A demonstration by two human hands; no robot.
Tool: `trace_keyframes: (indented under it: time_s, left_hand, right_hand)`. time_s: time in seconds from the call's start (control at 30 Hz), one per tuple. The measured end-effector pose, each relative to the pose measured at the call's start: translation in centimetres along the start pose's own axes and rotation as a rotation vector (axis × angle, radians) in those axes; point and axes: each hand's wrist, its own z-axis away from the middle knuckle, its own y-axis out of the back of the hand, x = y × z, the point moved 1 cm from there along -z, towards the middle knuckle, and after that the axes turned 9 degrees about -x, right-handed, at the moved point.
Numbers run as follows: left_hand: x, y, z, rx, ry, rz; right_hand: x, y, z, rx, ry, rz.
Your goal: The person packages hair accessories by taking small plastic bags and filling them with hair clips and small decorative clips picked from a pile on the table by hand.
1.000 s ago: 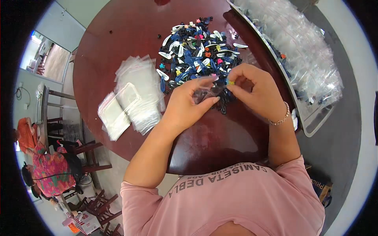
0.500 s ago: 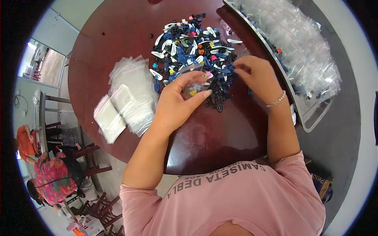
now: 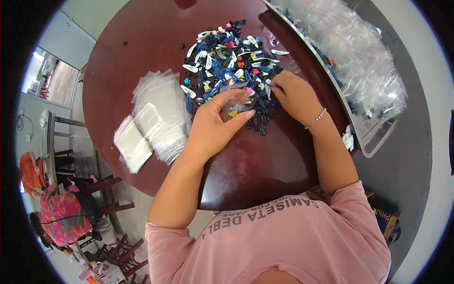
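Observation:
My left hand (image 3: 215,124) is closed on a small clear plastic bag (image 3: 229,105), gripping it between thumb and fingers. Inside the bag are small yellow and light blue pieces. My right hand (image 3: 295,97) is at the right side of a pile of hair clips (image 3: 222,66), its thumb and fingers pinched together. A white snap hair clip (image 3: 268,88) points down at those fingertips. The pile mixes white, navy and black snap clips with small coloured flower-shaped clips, and it lies just beyond the bag.
Left of the pile, flat clear bags (image 3: 161,104) lie spread beside a stack of smaller bags (image 3: 134,144) on the round table (image 3: 255,165). At right stands a metal tray (image 3: 378,137) heaped with filled bags (image 3: 350,52). A person (image 3: 61,213) sits at far left.
My right hand has moved left toward the bag, and a white hair clip now shows at its fingertips. My left hand and the bag have barely moved.

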Motion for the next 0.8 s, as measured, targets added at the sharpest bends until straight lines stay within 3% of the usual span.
trace_keyframes:
  time_s: [0.13,0.2,0.33,0.4,0.5,0.8]
  left_hand:
    - [-0.1,0.0,-0.1,0.001,0.012,-0.027]
    - [-0.2,0.0,-0.1,0.002,-0.017,-0.048]
    - [0.0,0.1,0.0,0.001,-0.008,-0.083]
    - [0.3,0.1,0.0,0.000,-0.003,-0.122]
    - [0.4,0.1,0.0,0.010,0.010,-0.129]
    - [0.2,-0.1,-0.1,-0.014,-0.037,-0.109]
  right_hand:
    - [0.3,0.5,-0.4,0.092,0.005,-0.079]
    - [0.1,1.4,-0.5,0.067,-0.134,-0.297]
    - [1.1,1.7,-0.4,0.053,-0.178,-0.434]
    - [0.6,2.1,-0.1,-0.002,-0.008,-0.124]
    - [0.6,1.4,0.4,-0.056,0.031,0.146]
    - [0.5,1.1,0.4,-0.102,-0.015,0.022]
